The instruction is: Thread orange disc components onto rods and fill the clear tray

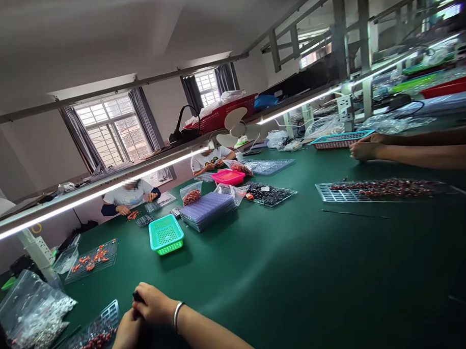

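Near the bottom edge my two hands meet over the green table. My right hand (155, 305), with a silver bangle on the wrist, is closed on a small black piece (138, 297) whose end shows at the fingertips. My left hand (127, 329) is closed against the lower part of the same piece; its fingers are partly hidden. What exactly the piece is, I cannot make out. Left of my hands lies a clear grid tray (108, 315) with many small red and black parts (97, 340).
A plastic bag of small pale parts (40, 310) lies far left. Ahead are a tray of orange parts (94, 259), a green basket (165, 233) and stacked clear trays (207, 209). A co-worker's hands (367, 147) are at right, beyond another loaded tray (385, 189).
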{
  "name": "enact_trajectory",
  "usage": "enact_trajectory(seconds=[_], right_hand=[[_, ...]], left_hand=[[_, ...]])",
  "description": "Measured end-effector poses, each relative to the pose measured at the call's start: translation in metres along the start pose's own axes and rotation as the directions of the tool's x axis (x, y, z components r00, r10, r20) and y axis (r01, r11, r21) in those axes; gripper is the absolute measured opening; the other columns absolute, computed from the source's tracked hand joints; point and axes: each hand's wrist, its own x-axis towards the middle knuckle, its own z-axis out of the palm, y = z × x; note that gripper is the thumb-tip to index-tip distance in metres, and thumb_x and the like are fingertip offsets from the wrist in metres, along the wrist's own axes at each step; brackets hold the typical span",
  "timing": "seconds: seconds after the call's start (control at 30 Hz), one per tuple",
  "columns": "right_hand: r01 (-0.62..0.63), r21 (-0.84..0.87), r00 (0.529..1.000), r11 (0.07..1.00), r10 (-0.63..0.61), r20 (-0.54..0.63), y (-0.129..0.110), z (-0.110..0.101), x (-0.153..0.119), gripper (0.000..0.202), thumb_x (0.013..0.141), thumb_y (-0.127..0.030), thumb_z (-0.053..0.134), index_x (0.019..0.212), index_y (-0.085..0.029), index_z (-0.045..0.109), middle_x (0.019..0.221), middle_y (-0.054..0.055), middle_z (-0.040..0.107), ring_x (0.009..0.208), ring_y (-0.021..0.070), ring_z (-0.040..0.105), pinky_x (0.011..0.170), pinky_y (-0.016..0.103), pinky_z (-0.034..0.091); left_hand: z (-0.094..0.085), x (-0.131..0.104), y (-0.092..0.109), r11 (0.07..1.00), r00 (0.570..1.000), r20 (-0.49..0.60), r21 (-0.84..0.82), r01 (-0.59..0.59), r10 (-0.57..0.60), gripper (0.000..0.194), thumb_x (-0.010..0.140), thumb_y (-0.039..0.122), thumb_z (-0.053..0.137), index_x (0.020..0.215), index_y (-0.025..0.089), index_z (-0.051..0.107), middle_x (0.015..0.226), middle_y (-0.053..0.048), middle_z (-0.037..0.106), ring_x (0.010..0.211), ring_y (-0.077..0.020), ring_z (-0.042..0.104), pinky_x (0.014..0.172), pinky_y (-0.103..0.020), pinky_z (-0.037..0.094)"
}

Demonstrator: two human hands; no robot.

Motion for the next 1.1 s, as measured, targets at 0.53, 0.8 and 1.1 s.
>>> enact_trajectory(seconds=[0.53,0.8,1.1], right_hand=[[-0.201,0.317,0.969,0.927,0.236,-0.076,0.009,0.002,0.012,0.021,0.094,-0.03,0.056,0.107,-0.013,0.06,0.097,0.004,0.064,0.076,0.0148,0.064,0.066,0.031,0.055],[-0.192,0.368,0.974,0.91,0.221,-0.038,0.008,0.004,0.011,0.02,0.094,-0.031,0.057,0.104,-0.013,0.061,0.096,0.004,0.064,0.078,0.0153,0.063,0.068,0.032,0.055],[-0.199,0.369,0.964,0.908,0.25,-0.096,0.002,-0.001,0.008,0.019,0.093,-0.03,0.058,0.102,-0.013,0.062,0.098,0.004,0.064,0.083,0.0168,0.063,0.073,0.035,0.054]], left_hand=[[0.003,-0.013,0.018,0.981,0.987,-0.143,0.187,-0.039,0.067,0.022,0.092,0.033,0.049,0.09,0.014,0.06,0.077,0.0,0.062,0.073,-0.0144,0.059,0.075,-0.033,0.046],[-0.001,-0.021,0.027,0.98,0.982,-0.153,0.18,-0.081,0.109,0.02,0.087,0.036,0.048,0.084,0.018,0.057,0.069,-0.001,0.061,0.077,-0.0188,0.061,0.074,-0.029,0.042],[-0.001,-0.022,0.024,0.968,0.97,-0.158,0.197,-0.154,0.187,0.028,0.08,0.047,0.045,0.074,0.021,0.054,0.065,-0.002,0.057,0.072,-0.0218,0.057,0.068,-0.029,0.039]])
